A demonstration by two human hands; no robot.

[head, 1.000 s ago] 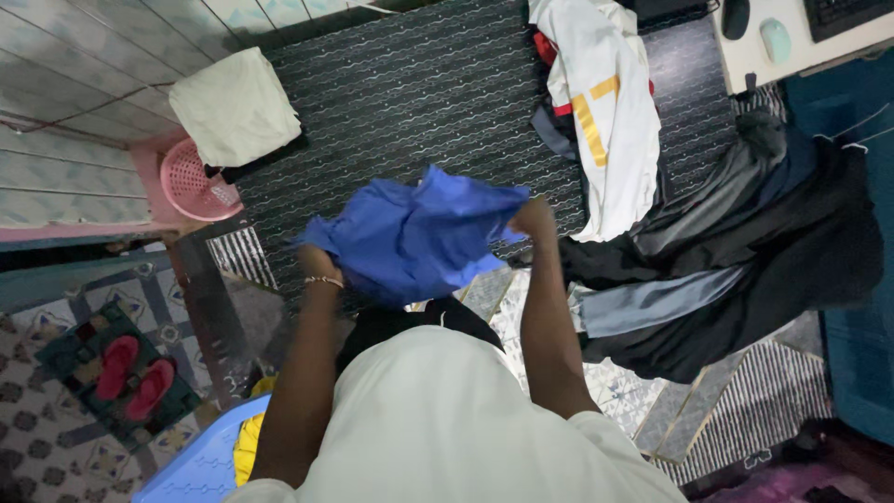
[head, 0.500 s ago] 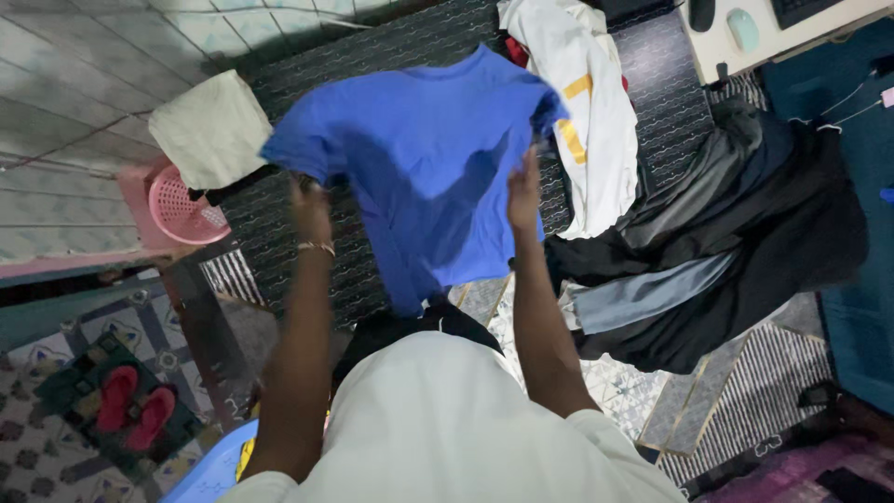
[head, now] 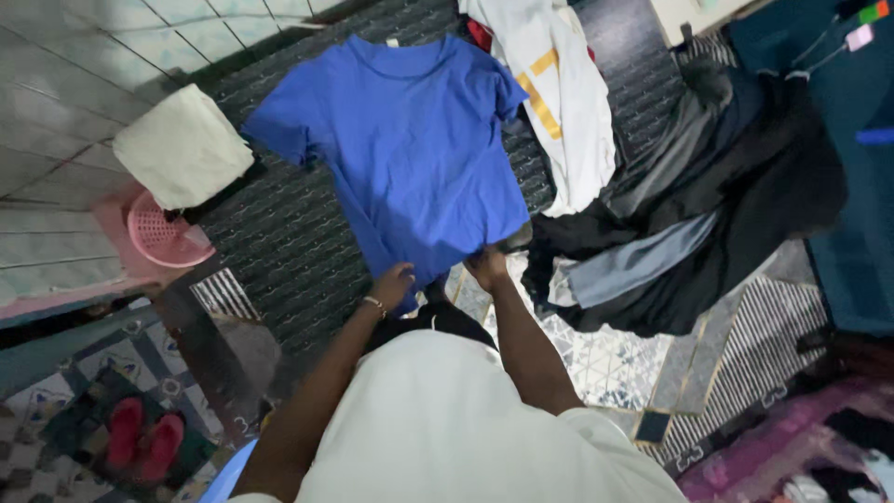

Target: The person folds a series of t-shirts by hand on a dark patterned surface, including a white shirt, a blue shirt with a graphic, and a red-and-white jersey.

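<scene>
hands: left (head: 395, 282), right (head: 486, 265) both arms stretched forward, gripping blue T-shirt (head: 410, 149) hem | shirt spread flat on dark mat (head: 279, 242)

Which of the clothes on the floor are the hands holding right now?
The blue T-shirt, spread flat on the dark mat; both hands grip its bottom hem. The white garment and black clothes lie untouched.

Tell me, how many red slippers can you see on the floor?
2: one red slipper and a second red slipper lie side by side on the patterned mat at bottom left. More could be hidden outside the view.
</scene>
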